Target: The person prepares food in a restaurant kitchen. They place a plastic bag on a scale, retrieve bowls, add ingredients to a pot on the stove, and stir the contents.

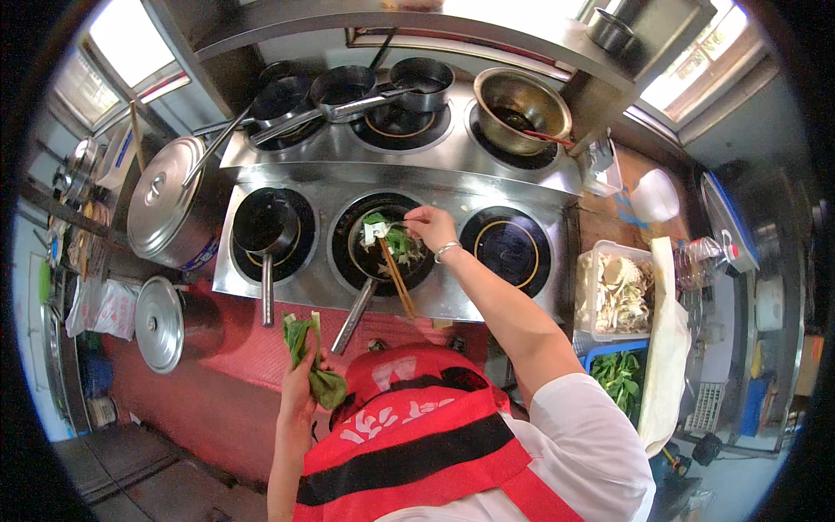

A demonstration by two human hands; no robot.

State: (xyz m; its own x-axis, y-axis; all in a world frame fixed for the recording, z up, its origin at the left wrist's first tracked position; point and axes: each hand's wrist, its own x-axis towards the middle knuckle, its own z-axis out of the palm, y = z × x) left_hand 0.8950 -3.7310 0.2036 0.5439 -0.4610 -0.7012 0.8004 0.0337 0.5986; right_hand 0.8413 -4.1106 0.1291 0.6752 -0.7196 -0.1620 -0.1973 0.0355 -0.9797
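My left hand [305,382] holds leafy greens [328,386] low at the left, in front of the red apron. Over the front middle burner is a long-handled pan [356,261] with cut greens and pale pieces [406,246] in it. My right hand [430,227] is above the right side of this pan, fingertips pinched together; whether anything is between them is too small to tell. A pair of wooden chopsticks [395,277] leans in the pan, tips among the greens and ends over its near rim. A white piece [376,230] lies near their tips.
A dark saucepan [264,222] stands on the front left burner. Several pans [342,85] and a large metal bowl [522,107] occupy the back burners. To the right are a plastic tub of sliced mushrooms [613,290] and a blue-rimmed container of greens [616,378]. Large lidded pots [166,196] stand left.
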